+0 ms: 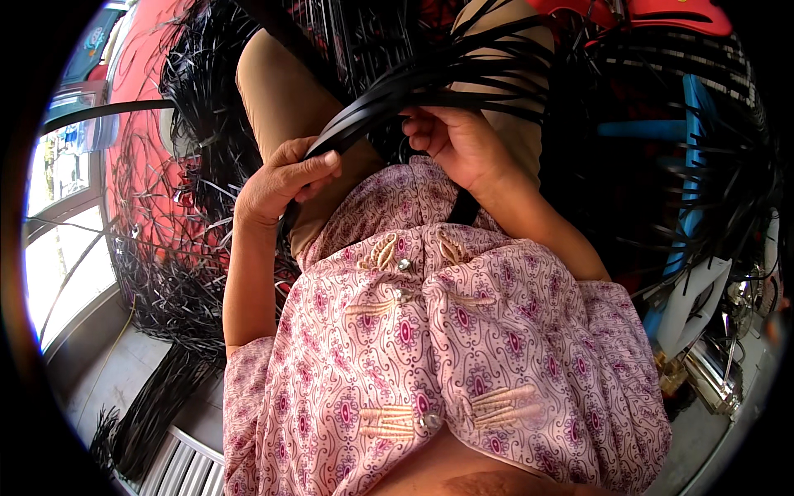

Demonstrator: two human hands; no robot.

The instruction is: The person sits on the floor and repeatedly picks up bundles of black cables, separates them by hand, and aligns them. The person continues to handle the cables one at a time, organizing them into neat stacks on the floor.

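Across the lap, a bundle of black flat strips [389,99] runs from the left hand [277,182] up past the right hand [459,145] and fans out over the far knee. The left hand is curled shut around the gathered end, thumb laid along the top. The right hand pinches the strips near the middle with bent fingers, mostly closed (how many strips it has singled out I cannot tell). Both hands rest over tan trousers [285,91], just above the hem of a pink patterned blouse [447,331]. As for progress, the strips look loose and unjoined; no woven or tied section shows, so the work seems to be at the sorting stage. Around the seat lie heaps of more black strips [165,298] on the floor at left, against a red surface [132,165]. A blue frame [695,165] stands at right.
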